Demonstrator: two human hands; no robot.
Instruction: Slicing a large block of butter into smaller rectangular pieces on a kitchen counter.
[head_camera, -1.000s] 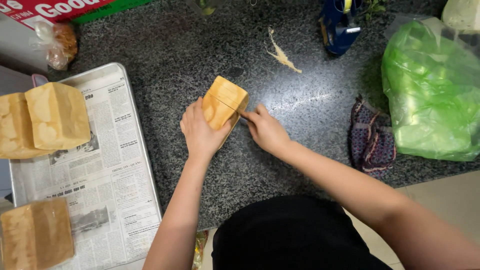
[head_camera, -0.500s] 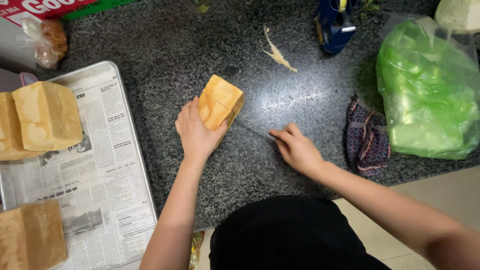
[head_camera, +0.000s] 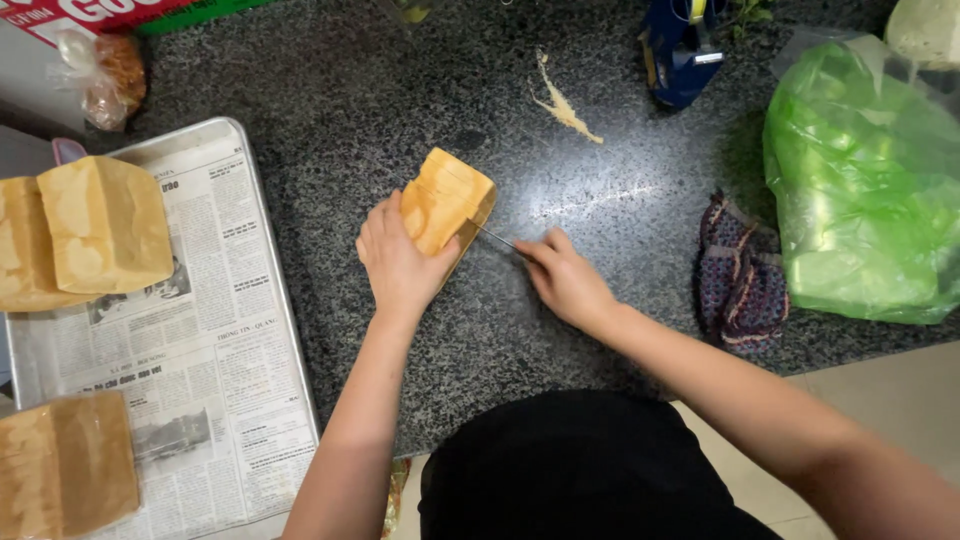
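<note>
A small golden bread loaf (head_camera: 447, 198) stands on the dark granite counter (head_camera: 330, 130). My left hand (head_camera: 398, 262) grips the near side of the loaf and steadies it. A thin knife (head_camera: 492, 237) is in my right hand (head_camera: 563, 280), which sits just right of the loaf. The blade points left and meets the loaf's lower right side. Most of the knife is hidden by my fingers.
A metal tray (head_camera: 275, 300) lined with newspaper lies at the left, with two loaves (head_camera: 100, 225) at its top and a wrapped loaf (head_camera: 65, 465) at its bottom. A green plastic bag (head_camera: 865, 185), a patterned cloth (head_camera: 740, 275), a blue object (head_camera: 680, 50) and a scrap (head_camera: 565, 105) lie to the right and behind.
My right hand went from touching the loaf out to the right, and now it is back in, with the blade at the loaf. My left hand has kept its hold.
</note>
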